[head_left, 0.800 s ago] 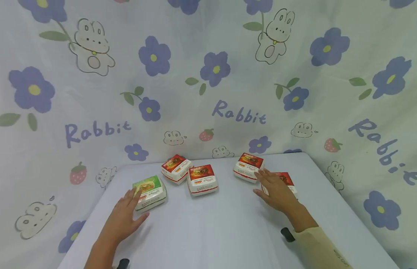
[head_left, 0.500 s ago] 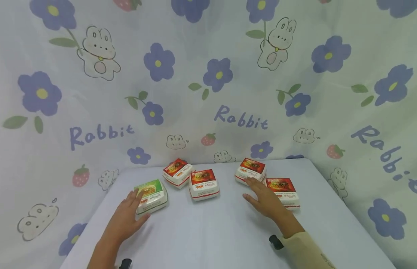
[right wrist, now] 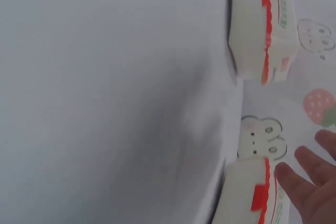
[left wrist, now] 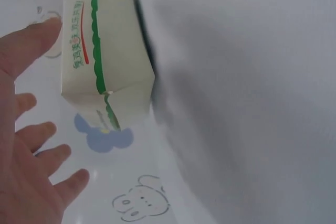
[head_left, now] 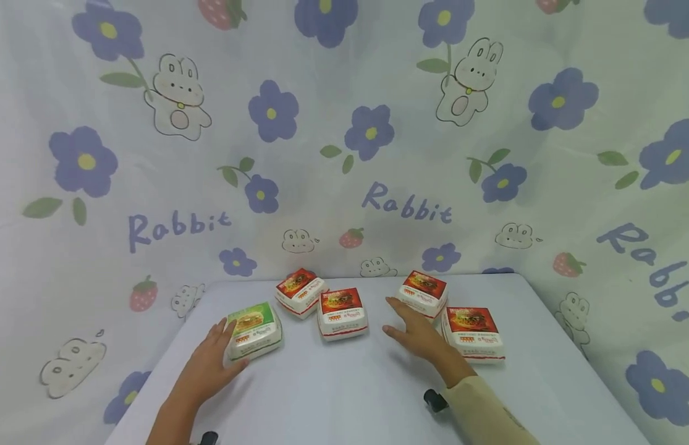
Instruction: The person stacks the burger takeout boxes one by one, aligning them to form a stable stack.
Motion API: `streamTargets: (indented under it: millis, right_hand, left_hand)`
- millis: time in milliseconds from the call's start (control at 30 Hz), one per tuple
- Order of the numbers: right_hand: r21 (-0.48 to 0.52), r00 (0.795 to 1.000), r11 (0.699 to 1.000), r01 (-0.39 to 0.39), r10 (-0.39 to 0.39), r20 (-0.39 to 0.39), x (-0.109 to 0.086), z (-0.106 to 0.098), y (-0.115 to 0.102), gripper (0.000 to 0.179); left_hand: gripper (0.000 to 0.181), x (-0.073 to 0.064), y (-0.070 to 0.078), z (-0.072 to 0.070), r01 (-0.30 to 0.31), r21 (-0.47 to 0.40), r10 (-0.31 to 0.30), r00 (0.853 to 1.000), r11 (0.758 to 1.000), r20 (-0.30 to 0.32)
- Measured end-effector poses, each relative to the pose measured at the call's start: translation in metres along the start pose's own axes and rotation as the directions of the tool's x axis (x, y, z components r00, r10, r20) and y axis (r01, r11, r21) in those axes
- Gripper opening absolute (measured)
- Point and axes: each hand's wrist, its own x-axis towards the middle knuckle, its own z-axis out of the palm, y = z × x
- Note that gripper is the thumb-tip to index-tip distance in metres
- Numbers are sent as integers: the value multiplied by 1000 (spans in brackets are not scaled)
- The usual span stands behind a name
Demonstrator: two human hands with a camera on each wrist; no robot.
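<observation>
My left hand (head_left: 207, 368), fingers spread, hovers at the left side of a green-topped burger box (head_left: 255, 334). In the left wrist view that box (left wrist: 110, 45) shows a green scalloped line, and the thumb (left wrist: 39, 40) lies beside it. My right hand (head_left: 416, 334) is stretched out above the table, holding nothing, in front of a red-topped burger box (head_left: 424, 290). A second red-topped box (head_left: 472, 334) sits just right of its wrist. The right wrist view shows relaxed fingers (right wrist: 296, 184) near a box with a red line (right wrist: 241, 195).
Two more red-topped burger boxes, one at the back (head_left: 301, 293) and one nearer (head_left: 342, 314), stand mid-left, close together. The white table (head_left: 333, 395) ends at a hanging cloth (head_left: 322, 185) printed with rabbits and flowers.
My right hand has moved left, from over the rightmost box to in front of the box beside it, uncovering the rightmost one. The left hand stays by the green-topped box. The head view has tilted upward.
</observation>
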Motion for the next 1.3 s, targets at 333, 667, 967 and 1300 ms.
streamTargets:
  millis: [333, 667, 967, 1300]
  right_hand:
    - [-2, 989, 1000, -10, 10, 149, 41, 32, -16, 86]
    - [-1, 983, 1000, -13, 13, 185, 35, 53, -14, 86]
    - [29, 985, 1000, 3, -8, 171, 43, 58, -13, 96]
    - [117, 975, 990, -77, 50, 218, 79, 58, -16, 121]
  left_hand:
    - [107, 5, -3, 8, 75, -106, -71, 997, 992, 42]
    - [126, 17, -17, 13, 272, -299, -222, 956, 915, 192]
    - [131, 17, -36, 17, 308, -314, -236, 940, 898, 247]
    - [134, 31, -35, 24, 371, -414, -262, 918, 831, 298]
